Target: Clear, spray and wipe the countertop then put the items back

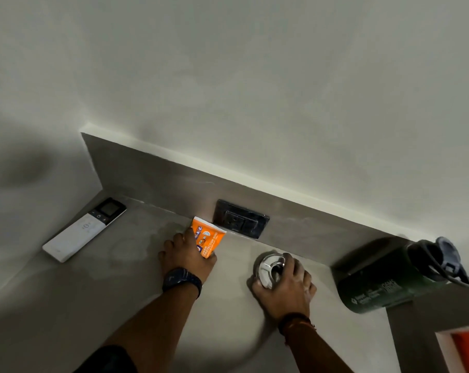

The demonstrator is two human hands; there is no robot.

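Note:
My left hand (186,258), with a dark watch on the wrist, grips an orange pack of wipes (208,239) standing on the grey countertop (66,305) close to the back wall. My right hand (287,286) holds a small round silver and white object (268,265) from above, down on the countertop to the right of the pack. A white remote control (84,230) lies flat at the left. A dark green bottle (389,275) with a grey lid lies on its side at the right.
A black wall socket (240,219) sits in the grey backsplash just behind the wipes pack. The countertop ends at the right below the bottle, where an orange and white edge (464,351) shows. Faint damp patches mark the surface near the remote.

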